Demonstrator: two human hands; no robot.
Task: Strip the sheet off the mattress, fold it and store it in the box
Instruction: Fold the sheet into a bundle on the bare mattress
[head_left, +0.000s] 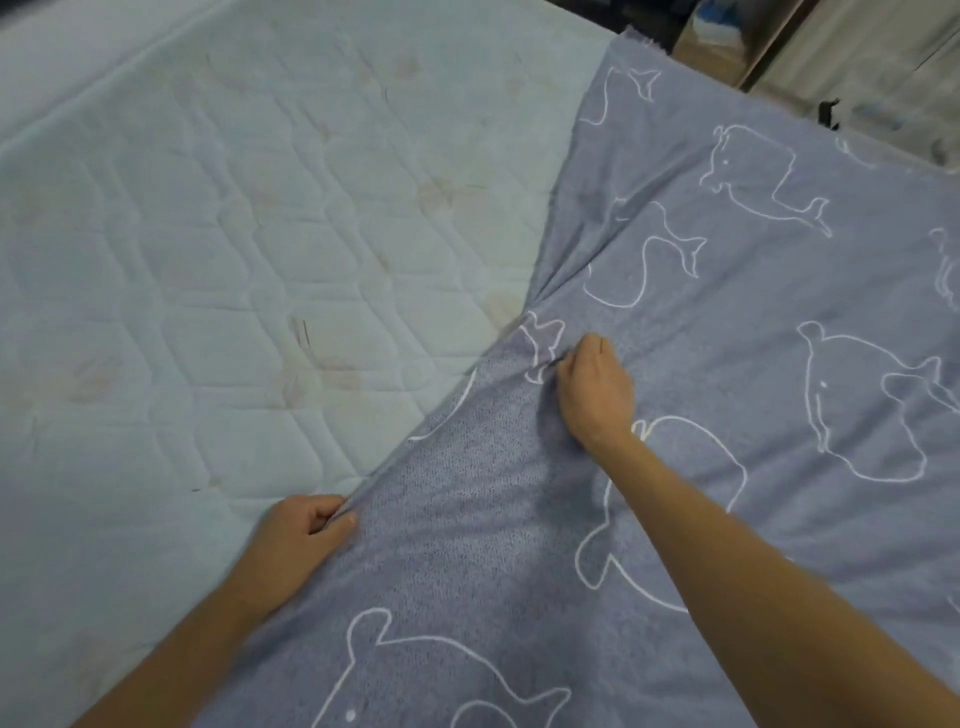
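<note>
Head view, looking down on the bed. The blue-grey sheet (727, 364), printed with white whale outlines, covers the right and near part of the frame. The quilted pale mattress (208, 234) lies bare on the left and far left, with faint brownish stains across its diamond stitching.

The sheet's edge runs diagonally from the far corner at upper right, down through a gathered point near centre, to the near left.

Left hand (304, 530): at the near left, on the sheet's edge where it meets the bare mattress. Its fingers (324, 512) are curled tight with a fold of the fabric pinched between thumb and fingers.

Right hand (595, 389): farther out, near centre, forearm stretched across the sheet. Its fingers (566, 366) are clenched on a bunch of cloth at the gathered point; creases radiate from the grip toward the far edge.

Between the two hands the sheet's edge is pulled into a fairly straight line.

Beyond the far right edge of the bed the background is dark and blurred; the items there cannot be identified. No box is identifiable.
</note>
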